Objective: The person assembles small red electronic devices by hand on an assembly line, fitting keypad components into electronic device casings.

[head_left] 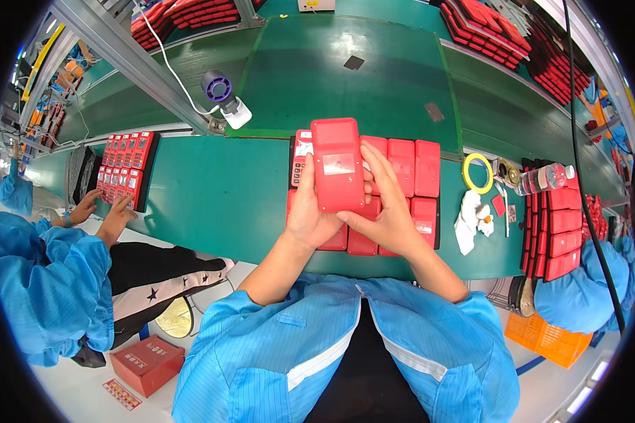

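The left hand [309,211] grips the lower left edge of a red device [338,164], thumb lying up along its side and fingers wrapped behind it. The right hand [388,204] closes on the device from the other side, its fingers [375,161] stretched up along the right edge and its thumb pressed against the lower right corner. Between the two hands the device is held upright over a black tray [437,243], its plain red back with a small pale window turned toward the camera.

The tray lies on the green table [219,197] just in front of the person and is packed with more red devices [415,166], most lying back up; one at the left end [302,155] shows a keypad and a pale screen. The held device hangs directly above the left part of this tray.

To the right of the tray are a yellow ring of tape [478,173], some crumpled white cloth [468,218], and a clear plastic bottle [541,178] lying on a second stack of red devices [561,233]. A small purple fan [222,93] stands at the far edge of the table. On the left, another person in a blue coat rests both hands [99,211] at a further tray of red keypad devices [125,166].
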Available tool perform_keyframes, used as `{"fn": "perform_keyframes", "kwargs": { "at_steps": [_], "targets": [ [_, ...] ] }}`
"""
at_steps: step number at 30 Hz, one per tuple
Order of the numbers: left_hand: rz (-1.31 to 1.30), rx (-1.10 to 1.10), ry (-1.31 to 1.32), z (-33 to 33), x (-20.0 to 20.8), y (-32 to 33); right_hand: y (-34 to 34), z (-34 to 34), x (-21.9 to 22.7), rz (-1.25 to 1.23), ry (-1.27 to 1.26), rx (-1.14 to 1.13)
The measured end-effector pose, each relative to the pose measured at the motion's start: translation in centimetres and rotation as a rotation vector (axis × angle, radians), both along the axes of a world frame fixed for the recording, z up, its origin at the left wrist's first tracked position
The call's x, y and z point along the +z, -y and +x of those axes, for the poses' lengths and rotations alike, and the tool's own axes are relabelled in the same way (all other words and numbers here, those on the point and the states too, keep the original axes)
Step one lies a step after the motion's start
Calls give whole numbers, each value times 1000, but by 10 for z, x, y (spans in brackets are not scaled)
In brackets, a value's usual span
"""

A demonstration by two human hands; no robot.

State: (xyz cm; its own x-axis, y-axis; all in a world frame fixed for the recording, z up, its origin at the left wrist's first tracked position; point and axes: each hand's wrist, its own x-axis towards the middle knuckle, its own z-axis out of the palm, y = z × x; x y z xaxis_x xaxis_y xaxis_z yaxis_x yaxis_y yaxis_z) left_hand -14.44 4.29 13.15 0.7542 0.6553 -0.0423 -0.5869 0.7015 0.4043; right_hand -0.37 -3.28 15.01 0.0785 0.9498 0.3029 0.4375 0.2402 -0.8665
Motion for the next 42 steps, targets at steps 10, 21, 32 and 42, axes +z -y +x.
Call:
{"fn": "perform_keyframes", "kwargs": {
  "at_steps": [10, 21, 32, 42],
  "targets": [
    [14, 56, -147, 8, 11, 10, 2, -5, -6, 221, 345, -81],
    [123, 77, -295, 8, 8, 16, 8, -17, -12, 34, -44, -57],
    [302, 246, -350, 11, 2, 17, 14, -11, -2, 158, 239, -161],
    [607, 58, -565, -21, -18, 9, 24, 21, -33, -377, -813, 90]
  ]
}}
